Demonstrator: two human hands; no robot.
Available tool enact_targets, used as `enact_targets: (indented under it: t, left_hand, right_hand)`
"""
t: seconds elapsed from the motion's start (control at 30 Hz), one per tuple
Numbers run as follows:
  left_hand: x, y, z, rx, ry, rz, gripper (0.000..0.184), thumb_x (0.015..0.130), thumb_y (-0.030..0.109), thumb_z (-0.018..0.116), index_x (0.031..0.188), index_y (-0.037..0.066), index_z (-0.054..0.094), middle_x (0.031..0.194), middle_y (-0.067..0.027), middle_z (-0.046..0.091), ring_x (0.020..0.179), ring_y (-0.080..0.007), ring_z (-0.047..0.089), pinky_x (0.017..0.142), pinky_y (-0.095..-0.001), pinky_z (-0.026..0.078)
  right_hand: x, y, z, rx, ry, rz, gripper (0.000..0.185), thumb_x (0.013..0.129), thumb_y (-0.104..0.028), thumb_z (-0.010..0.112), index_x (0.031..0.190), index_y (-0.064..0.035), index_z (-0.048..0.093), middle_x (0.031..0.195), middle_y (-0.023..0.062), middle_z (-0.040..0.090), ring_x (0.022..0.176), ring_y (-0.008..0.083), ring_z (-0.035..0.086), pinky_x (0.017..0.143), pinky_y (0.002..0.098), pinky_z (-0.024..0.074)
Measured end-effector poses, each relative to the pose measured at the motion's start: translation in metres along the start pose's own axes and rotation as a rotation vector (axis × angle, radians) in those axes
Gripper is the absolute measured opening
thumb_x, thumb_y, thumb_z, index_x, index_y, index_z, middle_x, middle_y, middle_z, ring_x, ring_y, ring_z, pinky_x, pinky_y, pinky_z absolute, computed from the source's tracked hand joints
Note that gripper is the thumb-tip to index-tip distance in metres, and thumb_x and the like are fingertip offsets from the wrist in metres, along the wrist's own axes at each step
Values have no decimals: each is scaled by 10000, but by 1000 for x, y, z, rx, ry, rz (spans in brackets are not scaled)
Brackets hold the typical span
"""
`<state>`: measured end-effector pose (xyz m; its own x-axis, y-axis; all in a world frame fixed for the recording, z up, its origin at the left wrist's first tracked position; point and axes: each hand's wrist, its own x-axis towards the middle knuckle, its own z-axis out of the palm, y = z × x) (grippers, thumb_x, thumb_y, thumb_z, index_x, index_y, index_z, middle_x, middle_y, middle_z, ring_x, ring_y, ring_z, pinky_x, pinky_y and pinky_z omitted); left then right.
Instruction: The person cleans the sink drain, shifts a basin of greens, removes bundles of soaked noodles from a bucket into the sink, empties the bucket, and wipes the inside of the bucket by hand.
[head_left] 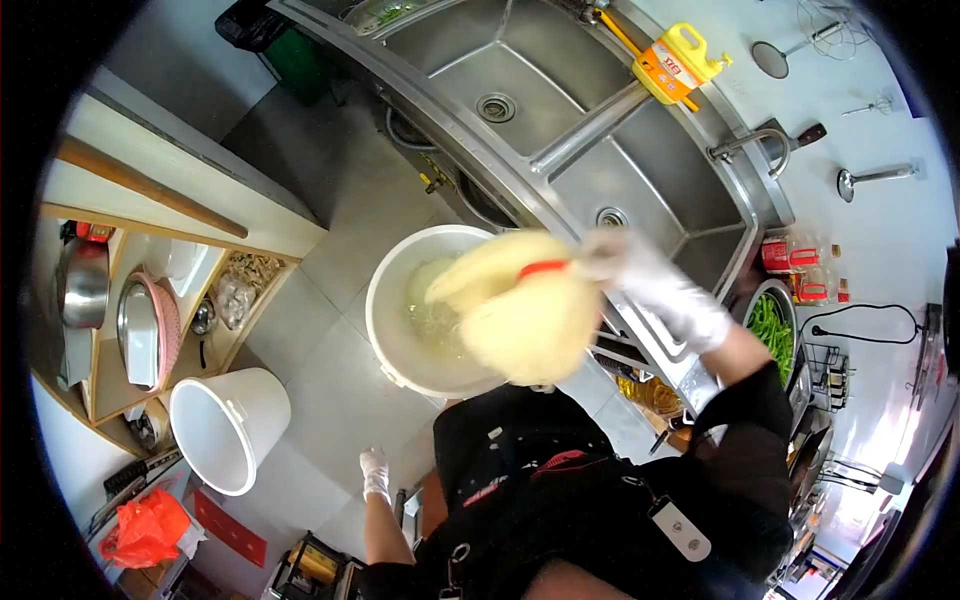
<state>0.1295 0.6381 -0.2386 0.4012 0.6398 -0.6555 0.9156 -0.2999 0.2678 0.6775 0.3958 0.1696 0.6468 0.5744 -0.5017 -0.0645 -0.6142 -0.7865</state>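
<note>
Yellow bundle (530, 315), gripped by the blurred right hand (608, 257), partly hides one bucket (390, 300) (left hand (374, 470): cannot tell).

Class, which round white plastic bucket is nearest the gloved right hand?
The round white plastic bucket beside the silver metal double sink, partly hidden by the blurred pale yellow object; the other bucket is farther left.

Pale yellow bundle (530, 325), cloth-like, blurred, exact material unclear; short red strip (543, 268) across its far side. Held up, bulging, over right part of round white bucket (376, 310). Bucket upright, mid-scene, open top; pale, streaky liquid (430, 318) visible inside, left of bundle.
</note>
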Motion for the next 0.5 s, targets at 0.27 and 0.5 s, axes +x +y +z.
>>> enact_targets:
  t: [0.27, 0.5]
  left_hand:
    - [44, 145, -14, -384, -28, -37, 349, 836, 301, 520, 971, -14, 587, 783, -129, 625, 756, -225, 592, 678, -334, 460]
    - [25, 224, -3, -344, -81, 90, 373, 841, 300, 508, 1050, -1, 578, 912, -197, 630, 846, -318, 595, 748, -373, 450]
  right_hand:
    - [-77, -74, -191, 13, 427, -134, 169, 757, -213, 632, 685, -90, 540, 567, -77, 432, 487, 10, 321, 442, 187, 193]
    - [100, 54, -229, -739, 414, -144, 180, 734, -191, 580, 689, -18, 605, 602, 96, 575, 550, 155, 536, 508, 327, 433]
